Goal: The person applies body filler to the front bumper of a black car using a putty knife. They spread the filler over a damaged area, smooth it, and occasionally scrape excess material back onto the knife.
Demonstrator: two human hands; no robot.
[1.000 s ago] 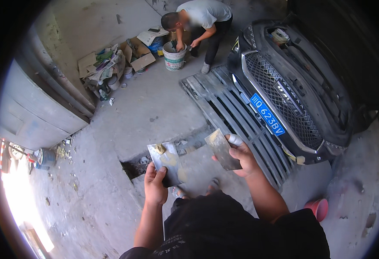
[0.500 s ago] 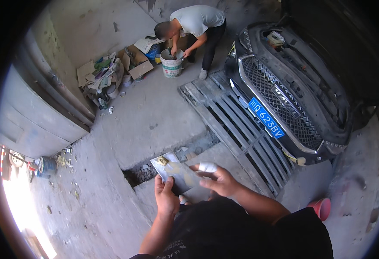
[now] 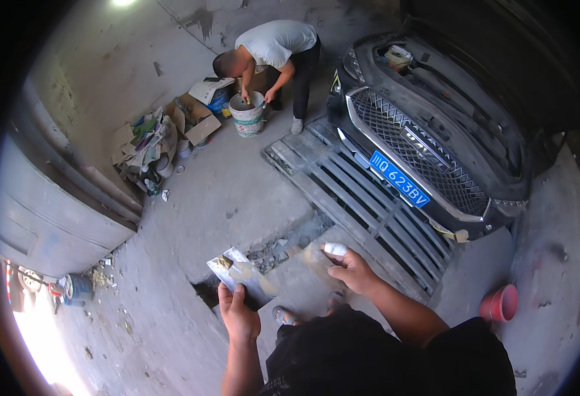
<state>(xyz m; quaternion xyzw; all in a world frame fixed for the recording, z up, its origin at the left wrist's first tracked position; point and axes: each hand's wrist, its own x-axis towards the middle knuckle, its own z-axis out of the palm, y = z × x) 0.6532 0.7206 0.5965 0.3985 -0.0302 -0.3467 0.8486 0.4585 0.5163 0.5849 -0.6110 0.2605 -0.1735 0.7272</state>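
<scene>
My left hand grips a pale flat mixing board by its near edge, thumb on top. On the board's far left corner sits a lump of yellowish putty, and tan smears spread over its surface. To the right, apart from the board, my right hand pinches a thin brownish, see-through putty spreader, blurred in outline. White wrapping covers one finger of that hand. Below both hands, my sandalled feet show on the concrete.
A dark car with its hood raised stands right, beside a metal floor grate. A rubble-filled trench lies ahead. Another person bends over a white bucket near boxes. A red bucket stands right.
My hands have moved apart: the board has shifted left, and the right hand with the spreader has come away to the right. The view has shifted slightly. The other person stays bent over the bucket.
</scene>
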